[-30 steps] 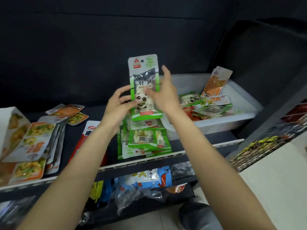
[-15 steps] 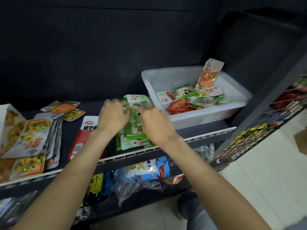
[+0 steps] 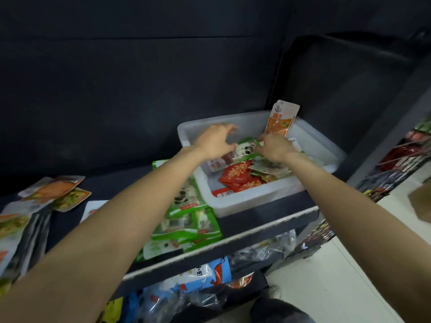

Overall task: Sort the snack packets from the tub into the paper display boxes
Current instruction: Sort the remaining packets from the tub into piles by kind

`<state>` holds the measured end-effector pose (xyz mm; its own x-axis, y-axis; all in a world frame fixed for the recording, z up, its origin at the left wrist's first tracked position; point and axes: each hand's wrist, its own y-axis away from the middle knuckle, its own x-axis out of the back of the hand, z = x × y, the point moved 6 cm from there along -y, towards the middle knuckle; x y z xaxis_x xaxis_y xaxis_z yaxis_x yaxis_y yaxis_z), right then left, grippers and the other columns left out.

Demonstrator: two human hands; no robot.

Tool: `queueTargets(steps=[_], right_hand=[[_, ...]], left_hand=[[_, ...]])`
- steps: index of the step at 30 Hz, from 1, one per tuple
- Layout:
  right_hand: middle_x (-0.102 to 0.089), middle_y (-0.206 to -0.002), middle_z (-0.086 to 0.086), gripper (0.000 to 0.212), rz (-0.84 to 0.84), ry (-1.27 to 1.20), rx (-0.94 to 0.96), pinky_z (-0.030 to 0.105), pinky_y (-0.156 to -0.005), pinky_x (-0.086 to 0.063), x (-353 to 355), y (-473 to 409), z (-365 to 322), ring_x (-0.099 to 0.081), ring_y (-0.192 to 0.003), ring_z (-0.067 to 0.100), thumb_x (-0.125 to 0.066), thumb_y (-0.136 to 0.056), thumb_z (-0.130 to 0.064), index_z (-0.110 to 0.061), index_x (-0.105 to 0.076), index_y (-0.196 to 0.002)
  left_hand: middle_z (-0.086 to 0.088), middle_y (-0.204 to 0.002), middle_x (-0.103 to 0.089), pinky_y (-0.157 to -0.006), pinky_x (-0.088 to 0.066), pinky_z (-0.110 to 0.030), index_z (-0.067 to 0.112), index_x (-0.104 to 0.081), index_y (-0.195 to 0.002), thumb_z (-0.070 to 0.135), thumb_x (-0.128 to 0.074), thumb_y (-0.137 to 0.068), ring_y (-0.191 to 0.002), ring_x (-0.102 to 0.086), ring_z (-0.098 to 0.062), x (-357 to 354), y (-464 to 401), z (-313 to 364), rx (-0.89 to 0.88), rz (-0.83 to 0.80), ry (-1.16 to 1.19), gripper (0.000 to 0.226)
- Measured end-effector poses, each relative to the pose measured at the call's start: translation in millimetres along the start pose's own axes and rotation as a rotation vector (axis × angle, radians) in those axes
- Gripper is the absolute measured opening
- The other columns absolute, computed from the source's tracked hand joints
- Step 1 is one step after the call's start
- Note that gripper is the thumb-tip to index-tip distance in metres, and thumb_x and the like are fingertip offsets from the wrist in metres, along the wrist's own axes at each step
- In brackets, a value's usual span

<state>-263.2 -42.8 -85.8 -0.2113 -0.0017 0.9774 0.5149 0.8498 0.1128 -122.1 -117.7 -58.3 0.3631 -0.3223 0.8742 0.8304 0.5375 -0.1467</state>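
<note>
- Partway — green panda packets [image 3: 186,220] are lying stacked on the shelf [image 3: 233,243], orange ones [image 3: 56,192] far left.
- Tub [image 3: 268,197] is still holding red packets [image 3: 240,180] and panda ones.
- Left hand [image 3: 214,141] is hovering over the tub, fingers spread; right hand [image 3: 275,148] is reaching in — grip unclear.

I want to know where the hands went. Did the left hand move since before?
Yes. The left hand has left the green packet pile on the shelf and moved right and back, so it now hovers over the white tub.
</note>
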Motion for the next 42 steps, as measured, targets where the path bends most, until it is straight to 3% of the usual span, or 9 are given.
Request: queueTargets(steps=[5, 11, 15, 17, 20, 27, 33, 37, 42], right_hand=[[-0.053, -0.13, 0.016, 0.045, -0.154, 0.102, 0.016, 0.036, -0.092, -0.044, -18, -23, 14, -0.053, -0.116, 0.033, -0.048, -0.096, -0.038, -0.007, -0.048, -0.128], [-0.057, -0.12, 0.016, 0.029, -0.13, 0.019, -0.018, 0.029, -0.079, -0.042, -22, -46, 14, -0.056, -0.108, 0.03, -0.046, -0.096, -0.017, -0.002, -0.054, -0.12], [-0.057, -0.092, 0.011, 0.015, -0.14, -0.083, -0.022, 0.028, -0.059, -0.04, -26, -47, 15, -0.053, -0.086, 0.025, -0.052, -0.093, -0.016, -0.007, -0.055, -0.081], [-0.059, -0.097, 0.012, 0.015, -0.12, -0.252, -0.047, 0.03, -0.07, -0.048, -22, -46, 18, -0.056, -0.091, 0.026, -0.054, -0.092, -0.016, -0.003, -0.06, -0.095], [-0.053, -0.132, 0.016, 0.05, 0.006, -0.528, -0.048, 0.032, -0.091, -0.045, -2, -34, 16, -0.053, -0.106, 0.022, -0.059, -0.092, -0.02, -0.003, -0.043, -0.136], [-0.048, -0.135, 0.008, 0.062, 0.367, -0.649, 0.246, 0.029, -0.095, -0.037, 51, 66, -46, -0.046, -0.123, 0.022, -0.062, -0.09, -0.029, -0.02, -0.032, -0.143], [-0.052, -0.128, -0.003, 0.079, 0.287, -0.928, 0.344, 0.018, -0.087, -0.039, 26, 132, -123, -0.05, -0.112, 0.01, -0.069, -0.084, -0.01, -0.019, -0.023, -0.147], [-0.042, -0.138, 0.008, 0.065, 0.339, -0.651, 0.372, 0.019, -0.093, -0.032, -3, 152, -163, -0.047, -0.122, 0.023, -0.061, -0.087, -0.004, -0.015, -0.033, -0.145], [-0.023, -0.15, 0.023, 0.051, 0.35, -0.041, 0.47, 0.043, -0.111, -0.028, -55, 159, -197, -0.027, -0.134, 0.04, -0.049, -0.088, -0.002, 0.002, -0.04, -0.138]], left_hand=[[-0.008, -0.136, -0.052, -0.093, -0.043, -0.035, 0.021, -0.035, -0.144, 0.051, -0.064, -0.081, -0.121, -0.051, -0.028, -48, -51, -8, 0.123, -0.237, -0.373, 0.075], [-0.006, -0.13, -0.055, -0.081, -0.039, -0.029, 0.019, -0.038, -0.139, 0.047, -0.058, -0.088, -0.109, -0.055, -0.024, -85, -67, -20, 0.206, -0.46, -0.23, 0.061], [-0.011, -0.118, -0.062, -0.076, -0.042, -0.03, 0.008, -0.055, -0.124, 0.035, -0.05, -0.095, -0.101, -0.06, -0.029, -79, -66, -11, 0.069, -0.377, -0.446, 0.04], [-0.016, -0.11, -0.065, -0.073, -0.043, -0.03, 0.003, -0.064, -0.109, 0.022, -0.047, -0.097, -0.097, -0.063, -0.032, -72, -64, -1, -0.024, -0.308, -0.541, 0.029], [-0.023, -0.098, -0.066, -0.066, -0.039, -0.031, -0.003, -0.066, -0.098, 0.012, -0.049, -0.092, -0.089, -0.064, -0.038, -46, -57, 9, -0.021, -0.145, -0.547, 0.023], [0.001, -0.059, -0.052, -0.059, -0.033, -0.029, 0.011, -0.058, -0.068, 0.014, -0.045, -0.094, -0.056, -0.045, -0.013, 47, 26, 4, 0.146, 0.339, 0.23, 0.029], [-0.009, -0.084, -0.066, -0.075, -0.048, -0.033, 0.007, -0.065, -0.086, 0.01, -0.047, -0.097, -0.079, -0.059, -0.019, 56, 133, -35, 0.314, 0.468, 0.79, 0.022], [-0.009, -0.107, -0.068, -0.083, -0.053, -0.034, 0.01, -0.055, -0.117, 0.005, -0.058, -0.091, -0.092, -0.066, -0.02, 34, 179, -61, 0.439, 0.363, 0.996, 0.026], [-0.005, -0.105, -0.065, -0.077, -0.053, -0.022, 0.01, -0.054, -0.122, -0.012, -0.061, -0.081, -0.093, -0.063, -0.014, 15, 194, -72, 0.455, 0.335, 0.987, 0.047]])
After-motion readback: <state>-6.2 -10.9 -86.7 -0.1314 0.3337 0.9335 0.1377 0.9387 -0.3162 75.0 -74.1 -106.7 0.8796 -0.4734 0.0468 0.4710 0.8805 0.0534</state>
